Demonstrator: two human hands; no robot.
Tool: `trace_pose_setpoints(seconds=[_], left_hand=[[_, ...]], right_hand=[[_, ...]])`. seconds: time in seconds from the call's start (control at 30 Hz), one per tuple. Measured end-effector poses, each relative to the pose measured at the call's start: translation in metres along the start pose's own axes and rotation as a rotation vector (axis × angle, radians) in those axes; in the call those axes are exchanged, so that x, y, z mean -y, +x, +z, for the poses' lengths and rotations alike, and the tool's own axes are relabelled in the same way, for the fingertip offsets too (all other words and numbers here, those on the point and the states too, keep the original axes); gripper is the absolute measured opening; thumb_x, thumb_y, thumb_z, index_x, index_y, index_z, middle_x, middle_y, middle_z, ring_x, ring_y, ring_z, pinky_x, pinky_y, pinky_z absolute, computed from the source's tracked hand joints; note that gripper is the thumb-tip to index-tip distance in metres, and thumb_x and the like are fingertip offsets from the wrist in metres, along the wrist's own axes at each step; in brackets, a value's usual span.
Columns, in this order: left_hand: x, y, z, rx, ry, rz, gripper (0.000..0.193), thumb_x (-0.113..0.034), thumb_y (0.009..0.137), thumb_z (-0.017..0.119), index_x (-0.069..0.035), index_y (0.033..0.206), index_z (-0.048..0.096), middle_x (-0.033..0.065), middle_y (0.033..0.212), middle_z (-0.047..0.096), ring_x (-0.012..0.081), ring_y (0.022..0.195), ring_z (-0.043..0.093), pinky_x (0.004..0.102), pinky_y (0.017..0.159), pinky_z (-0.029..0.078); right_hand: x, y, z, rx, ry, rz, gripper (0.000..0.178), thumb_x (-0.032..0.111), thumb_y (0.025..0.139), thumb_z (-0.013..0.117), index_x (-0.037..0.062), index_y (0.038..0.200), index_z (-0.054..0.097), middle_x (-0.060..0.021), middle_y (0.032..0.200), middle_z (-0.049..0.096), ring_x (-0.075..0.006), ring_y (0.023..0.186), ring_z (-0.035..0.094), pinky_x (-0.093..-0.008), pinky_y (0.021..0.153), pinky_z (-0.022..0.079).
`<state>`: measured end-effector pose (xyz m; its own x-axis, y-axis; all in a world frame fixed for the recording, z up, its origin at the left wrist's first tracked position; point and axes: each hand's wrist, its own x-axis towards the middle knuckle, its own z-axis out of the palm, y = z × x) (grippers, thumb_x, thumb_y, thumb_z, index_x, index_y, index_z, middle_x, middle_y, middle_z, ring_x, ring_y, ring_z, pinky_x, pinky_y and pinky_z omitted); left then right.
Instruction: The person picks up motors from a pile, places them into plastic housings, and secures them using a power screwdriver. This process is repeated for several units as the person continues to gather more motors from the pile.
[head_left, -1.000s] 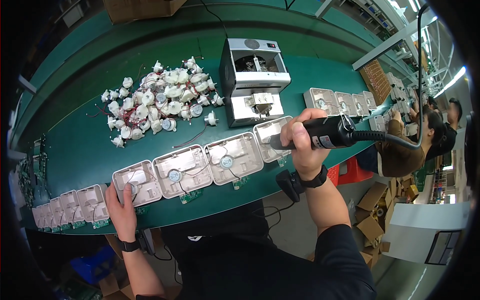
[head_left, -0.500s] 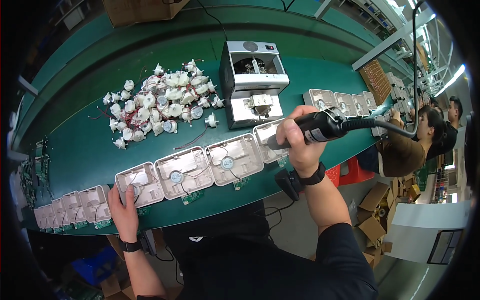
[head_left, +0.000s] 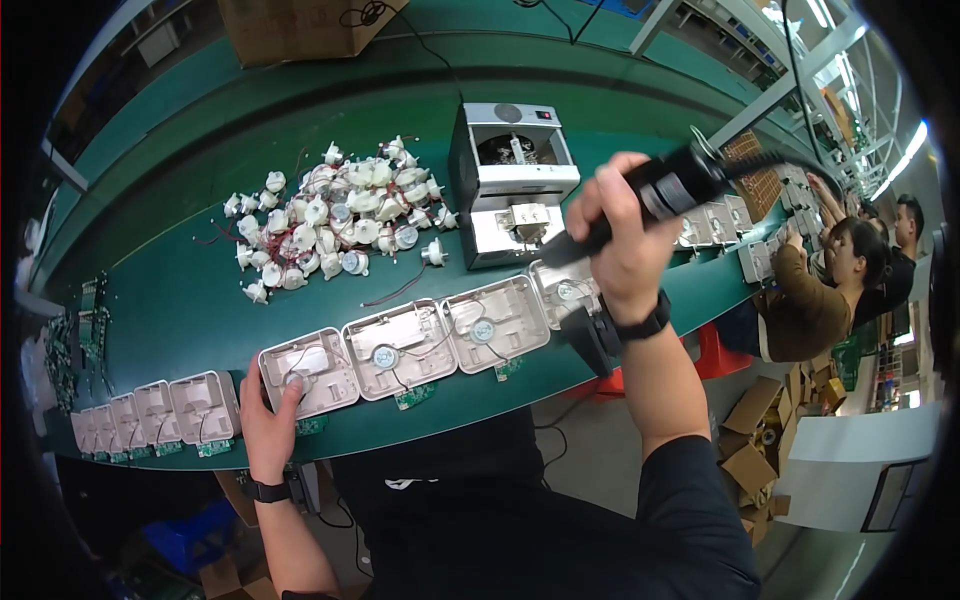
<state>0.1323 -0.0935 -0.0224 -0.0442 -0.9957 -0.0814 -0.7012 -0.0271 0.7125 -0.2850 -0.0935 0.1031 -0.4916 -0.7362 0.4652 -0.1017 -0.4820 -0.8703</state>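
Right hand (head_left: 622,240) is gripping the black cylindrical power screwdriver (head_left: 655,195); left hand (head_left: 268,420) is pressing flat, fingers spread, on a white plastic housing (head_left: 318,368).

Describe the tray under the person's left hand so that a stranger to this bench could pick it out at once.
Find the green bench and the row of pale open trays along its near edge. The tray sits where the left hand rests. Unlike the trays to its right, it shows no round metal disc.
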Motion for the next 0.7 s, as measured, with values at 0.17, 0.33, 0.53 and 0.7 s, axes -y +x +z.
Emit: trace_pose_setpoints(seconds=[0.17, 0.33, 0.53, 0.7], left_hand=[[0.001, 0.0, -0.001, 0.035, -0.06, -0.001, 0.072, -0.032, 0.09, 0.075, -0.001, 0.148, 0.046, 0.0146, 0.128, 0.057, 0.0276, 0.117, 0.057, 0.0378, 0.101, 0.045], [0.006, 0.001, -0.001, 0.034, -0.046, -0.001, 0.073, -0.032, 0.089, 0.076, -0.002, 0.148, 0.046, 0.0139, 0.127, 0.057, 0.0262, 0.115, 0.058, 0.0368, 0.1, 0.045], [0.009, 0.0, 0.001, 0.025, -0.051, 0.003, 0.073, -0.033, 0.089, 0.076, -0.001, 0.148, 0.046, 0.0147, 0.128, 0.057, 0.0274, 0.116, 0.058, 0.0372, 0.101, 0.044], [0.007, 0.0, 0.003, -0.011, -0.056, 0.045, 0.074, -0.033, 0.089, 0.076, 0.001, 0.148, 0.045, 0.0157, 0.128, 0.056, 0.0281, 0.117, 0.058, 0.038, 0.102, 0.044]], right_hand=[[0.007, -0.057, -0.005, 0.093, 0.052, 0.063, 0.017, 0.01, 0.095, 0.06, 0.0026, 0.104, 0.048, -0.0077, 0.068, 0.052, -0.0163, 0.053, 0.05, -0.0326, 0.052, 0.046], [-0.005, -0.077, -0.003, 0.193, 0.058, 0.074, 0.023, 0.012, 0.094, 0.06, 0.0036, 0.108, 0.043, -0.009, 0.07, 0.053, -0.0169, 0.056, 0.051, -0.0328, 0.054, 0.046], [-0.021, -0.087, -0.001, 0.188, 0.027, 0.073, 0.023, 0.01, 0.093, 0.061, 0.0038, 0.106, 0.042, -0.009, 0.07, 0.054, -0.0158, 0.057, 0.051, -0.0322, 0.055, 0.046], [-0.027, -0.096, 0.006, 0.195, -0.034, 0.056, 0.024, 0.009, 0.092, 0.062, 0.004, 0.103, 0.042, -0.0092, 0.072, 0.055, -0.0149, 0.057, 0.052, -0.0314, 0.056, 0.047]])
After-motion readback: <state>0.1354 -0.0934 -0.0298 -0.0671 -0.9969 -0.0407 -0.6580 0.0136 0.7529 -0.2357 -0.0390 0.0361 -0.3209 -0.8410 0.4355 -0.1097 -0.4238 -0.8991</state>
